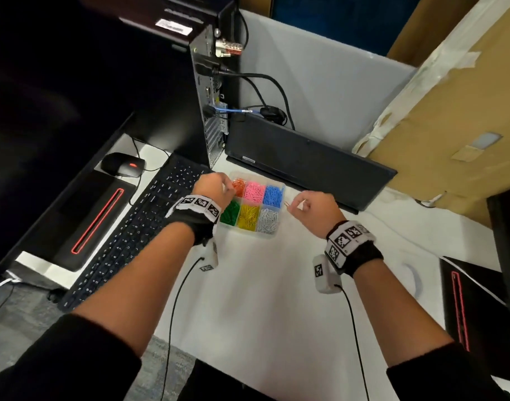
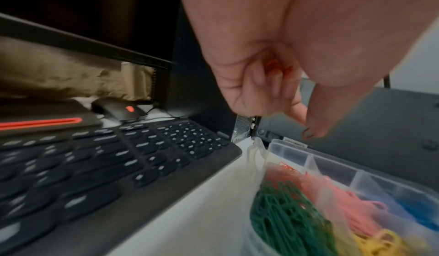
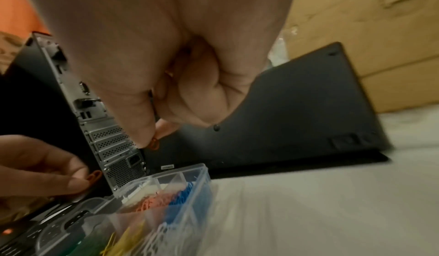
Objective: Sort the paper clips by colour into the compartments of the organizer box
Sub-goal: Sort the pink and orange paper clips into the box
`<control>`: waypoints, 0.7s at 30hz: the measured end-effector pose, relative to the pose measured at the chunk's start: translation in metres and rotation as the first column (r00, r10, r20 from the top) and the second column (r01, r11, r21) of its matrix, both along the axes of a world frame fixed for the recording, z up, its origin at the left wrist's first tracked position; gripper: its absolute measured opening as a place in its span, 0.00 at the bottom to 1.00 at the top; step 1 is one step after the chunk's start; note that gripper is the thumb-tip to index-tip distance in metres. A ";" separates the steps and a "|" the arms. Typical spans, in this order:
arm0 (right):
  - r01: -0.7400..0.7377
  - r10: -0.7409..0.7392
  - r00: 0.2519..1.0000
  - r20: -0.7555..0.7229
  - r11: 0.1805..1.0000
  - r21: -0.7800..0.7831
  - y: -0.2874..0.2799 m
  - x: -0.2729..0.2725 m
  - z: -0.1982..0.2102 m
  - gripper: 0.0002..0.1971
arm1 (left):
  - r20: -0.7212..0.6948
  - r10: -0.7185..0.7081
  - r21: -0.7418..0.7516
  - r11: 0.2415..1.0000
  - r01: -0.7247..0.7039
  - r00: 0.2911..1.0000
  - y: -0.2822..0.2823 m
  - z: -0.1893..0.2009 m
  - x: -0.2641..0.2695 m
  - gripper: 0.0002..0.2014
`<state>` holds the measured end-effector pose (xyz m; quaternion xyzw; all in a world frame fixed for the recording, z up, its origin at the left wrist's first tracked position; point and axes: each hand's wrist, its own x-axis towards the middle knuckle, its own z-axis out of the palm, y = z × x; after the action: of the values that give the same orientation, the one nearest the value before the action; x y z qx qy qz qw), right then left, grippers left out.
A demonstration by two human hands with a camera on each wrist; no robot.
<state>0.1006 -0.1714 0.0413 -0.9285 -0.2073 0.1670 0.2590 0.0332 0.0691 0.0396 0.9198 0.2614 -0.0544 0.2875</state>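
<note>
Your left hand (image 1: 212, 185) hovers over the far-left corner of the organizer box (image 1: 272, 235), above the compartment of orange clips (image 1: 238, 187), and its grip is closed: the left wrist view shows orange paper clips (image 2: 273, 66) tucked inside your curled fingers, with another clip (image 2: 307, 133) at the tips of thumb and forefinger. Your right hand (image 1: 314, 205) hangs just beside the box on its right side, above the white table (image 1: 262, 299), and its thumb and forefinger pinch a single orange-red clip (image 1: 287, 204) that sticks out toward the box; the right wrist view shows that clip (image 3: 154, 143) clamped between the two fingertips while the other fingers curl into the palm. The box sits on the table in front of you, just near a flat black device (image 1: 309, 166) that lies behind it, and it holds six sorted lots: orange, pink clips (image 1: 255, 192) and blue clips (image 1: 273, 195) in the far row, green clips (image 1: 230, 213), yellow clips (image 1: 248, 216) and white clips (image 1: 267, 221) in the near row. A black keyboard (image 1: 138, 233) lies to the left of the box, with a mouse (image 1: 122, 165) beyond it and a computer tower (image 1: 207, 111) standing behind the box's left corner
</note>
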 end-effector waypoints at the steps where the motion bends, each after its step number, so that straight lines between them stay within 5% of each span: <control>1: -0.019 0.020 1.000 0.017 1.000 -0.013 0.010 0.008 0.004 0.05 | -0.011 -0.005 0.021 1.000 0.005 1.000 0.002 -0.001 0.007 0.02; 10: -0.103 0.106 0.991 0.077 0.994 -0.048 0.087 0.041 0.006 0.06 | -0.072 -0.198 0.125 0.970 0.206 0.978 0.005 -0.022 0.044 0.11; 18: -0.108 0.112 0.994 0.019 0.982 -0.156 0.124 0.040 -0.006 0.05 | 0.206 0.062 -0.289 0.957 0.000 0.977 0.025 -0.043 0.021 0.22; 21: -0.131 0.134 0.991 0.002 0.976 -0.174 0.140 0.037 -0.013 0.06 | 0.264 0.148 -0.308 0.949 -0.062 0.953 0.030 -0.046 0.001 0.22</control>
<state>0.1377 -0.0310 0.0281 -0.9327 -0.2551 0.1950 0.1640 0.0345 0.0993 -0.0063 0.8492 0.2554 0.0552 0.4588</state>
